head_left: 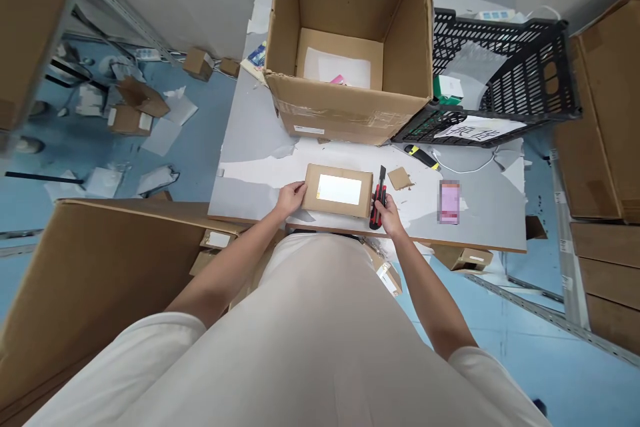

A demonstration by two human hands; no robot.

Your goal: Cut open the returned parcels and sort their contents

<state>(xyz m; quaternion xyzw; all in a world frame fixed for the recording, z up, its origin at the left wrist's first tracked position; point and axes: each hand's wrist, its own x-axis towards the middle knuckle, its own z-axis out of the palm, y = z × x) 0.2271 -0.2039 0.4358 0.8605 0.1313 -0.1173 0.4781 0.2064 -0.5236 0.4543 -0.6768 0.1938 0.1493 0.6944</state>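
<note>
Right fingers (390, 202) around a red cutter (378, 199), left fingers (299, 189) against a labelled carton (339, 190), their grip partly hidden and unclear

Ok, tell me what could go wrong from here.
The red-and-black cutter in the right hand sits right beside the small carton, so a slip might score its side. The left hand touches the carton's opposite end, so a stroke running that way could reach the fingers. The carton also lies near the front edge of the table; a knock might tip it off.
</note>
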